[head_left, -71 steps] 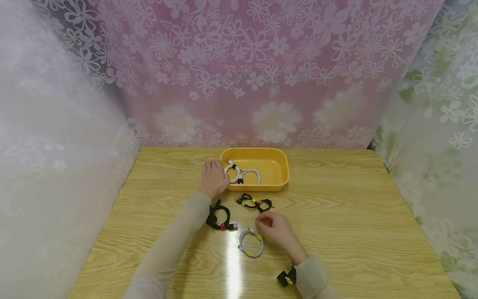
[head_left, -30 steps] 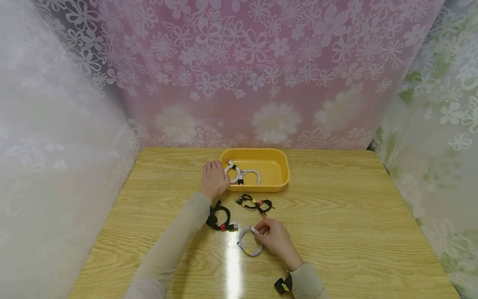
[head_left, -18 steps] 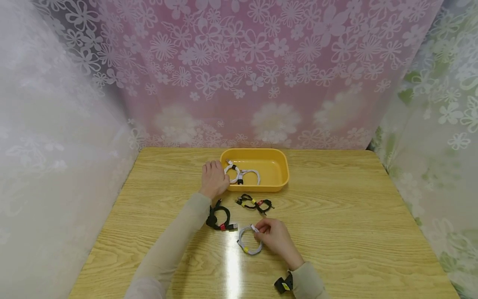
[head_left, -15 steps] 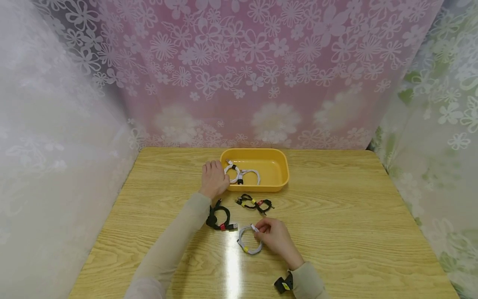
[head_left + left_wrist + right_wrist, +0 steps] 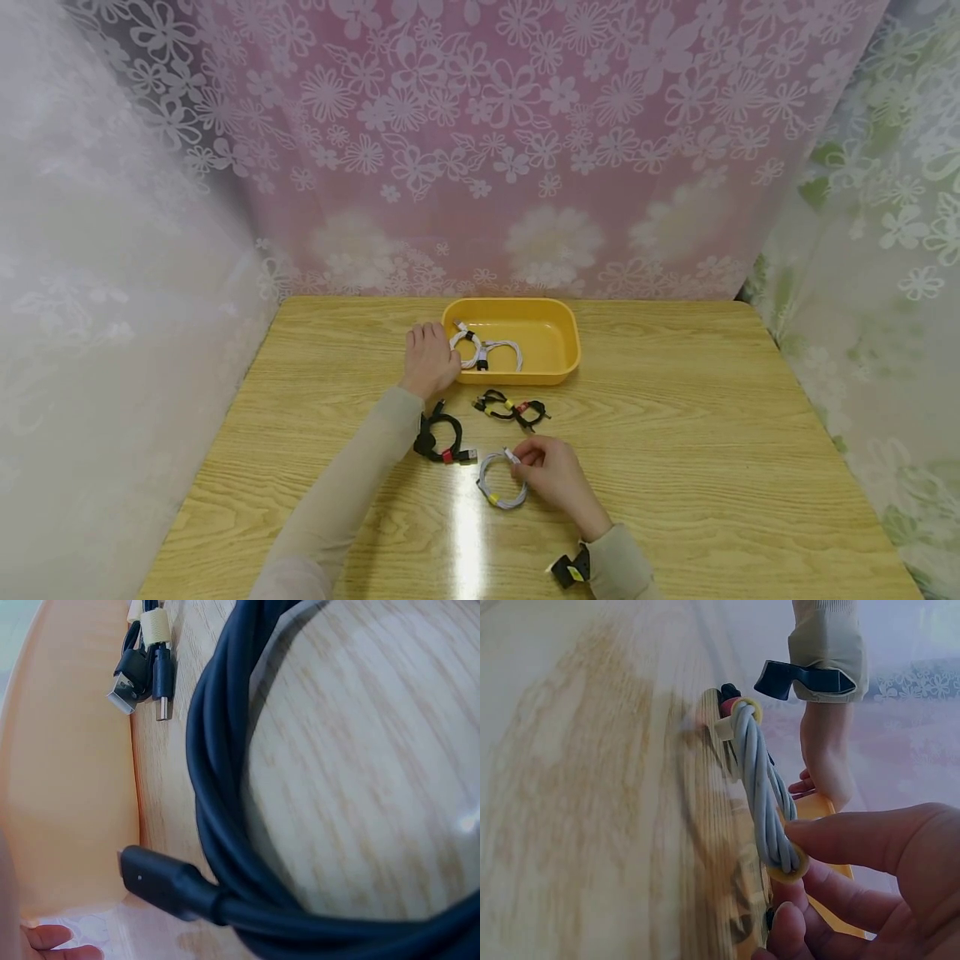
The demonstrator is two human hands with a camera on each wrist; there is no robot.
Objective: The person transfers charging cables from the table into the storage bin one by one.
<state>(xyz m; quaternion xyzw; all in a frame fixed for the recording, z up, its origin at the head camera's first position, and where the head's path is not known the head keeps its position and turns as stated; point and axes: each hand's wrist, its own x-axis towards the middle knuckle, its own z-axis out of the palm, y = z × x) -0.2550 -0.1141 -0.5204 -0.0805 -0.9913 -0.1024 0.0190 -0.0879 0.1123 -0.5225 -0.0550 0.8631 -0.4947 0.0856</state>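
My right hand (image 5: 553, 477) pinches a coiled light-grey USB cable (image 5: 761, 787) between thumb and fingers at one of its yellow ties. The coil is raised on edge above the table in the right wrist view. My left hand (image 5: 431, 360) grips the left wall of a yellow plastic bin (image 5: 517, 378), thumb over the rim. Inside the bin lie two white coiled cables (image 5: 517, 354), at its left and middle. A black coiled cable (image 5: 426, 442) with a red tie lies below the left wrist, filling much of the left wrist view.
Between the bin and my right hand lie small black cables (image 5: 534, 408) with yellow and red ties. The wood-grain table (image 5: 675, 417) reaches to a pink floral curtain (image 5: 525, 167) behind, with pale curtains at both sides. A black wrist camera (image 5: 567, 572) sits at the right cuff.
My right hand has come down to the grey cable, taken hold of it and tilted its coil slightly up. The left hand stays at the bin.
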